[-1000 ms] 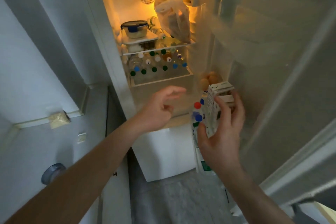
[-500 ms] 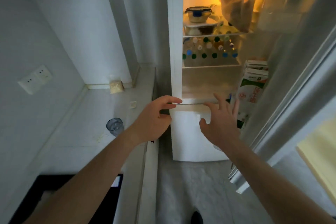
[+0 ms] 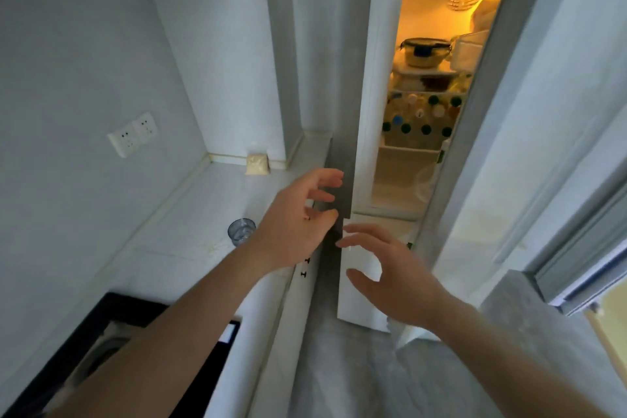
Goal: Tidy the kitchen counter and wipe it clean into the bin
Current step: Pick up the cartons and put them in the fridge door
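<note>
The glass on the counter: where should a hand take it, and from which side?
Grip the glass around its side wall, probably coming from the right with the left hand, which hovers empty beside it. It stands upright with its mouth open, apart from the small packet, so nothing blocks the wrap.

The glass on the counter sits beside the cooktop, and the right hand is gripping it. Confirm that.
Not quite. In the head view the glass stands alone on the counter, near the cooktop; the right hand is open and empty, off by the fridge.
</note>
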### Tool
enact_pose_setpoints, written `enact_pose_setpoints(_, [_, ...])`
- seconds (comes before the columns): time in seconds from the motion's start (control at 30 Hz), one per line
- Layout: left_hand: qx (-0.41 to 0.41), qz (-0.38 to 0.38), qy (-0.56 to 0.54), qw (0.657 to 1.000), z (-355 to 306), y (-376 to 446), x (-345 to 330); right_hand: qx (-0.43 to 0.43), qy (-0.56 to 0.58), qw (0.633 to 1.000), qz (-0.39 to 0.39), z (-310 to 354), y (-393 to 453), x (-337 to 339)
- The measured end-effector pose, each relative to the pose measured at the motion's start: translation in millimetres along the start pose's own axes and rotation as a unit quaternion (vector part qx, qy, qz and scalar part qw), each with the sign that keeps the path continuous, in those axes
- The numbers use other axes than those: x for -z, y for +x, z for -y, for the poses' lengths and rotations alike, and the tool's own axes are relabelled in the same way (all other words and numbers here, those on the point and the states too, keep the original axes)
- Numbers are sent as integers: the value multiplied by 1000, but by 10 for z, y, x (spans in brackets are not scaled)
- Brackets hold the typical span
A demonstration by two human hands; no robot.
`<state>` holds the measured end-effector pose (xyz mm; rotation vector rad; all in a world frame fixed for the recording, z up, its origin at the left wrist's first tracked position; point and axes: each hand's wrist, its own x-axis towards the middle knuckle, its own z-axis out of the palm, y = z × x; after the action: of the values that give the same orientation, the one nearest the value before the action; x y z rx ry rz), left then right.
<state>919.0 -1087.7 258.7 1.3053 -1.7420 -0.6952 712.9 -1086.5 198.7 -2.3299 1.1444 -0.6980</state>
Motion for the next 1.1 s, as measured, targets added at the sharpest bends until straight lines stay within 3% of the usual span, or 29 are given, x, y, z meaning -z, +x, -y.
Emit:
enact_pose_setpoints(0.1, [13, -37, -26, 999, 0, 143, -181, 2, 66, 997, 43, -171, -157, 263])
enact_pose_setpoints(0.33, [59, -70, -69, 993, 70, 669, -879, -20, 123, 991, -57, -925, 17, 897])
enact_pose_setpoints(0.53, [108, -174, -67, 977, 279, 979, -1102, -6, 129, 988, -83, -1350, 360, 1103])
enact_pose_setpoints(0.67, [106, -166, -62, 978, 403, 1179, -1123, 3, 126, 987, -94, -1555, 611, 1141])
enact_pose_setpoints(0.87, [108, -225, -24, 968, 666, 1769, -1010, 0, 112, 986, -121, -1758, 1069, 1119])
enact_pose_setpoints(1.1, [100, -193, -4, 976, 986, 2296, -842, 6, 86, 985, -149, -1909, 1551, 1098])
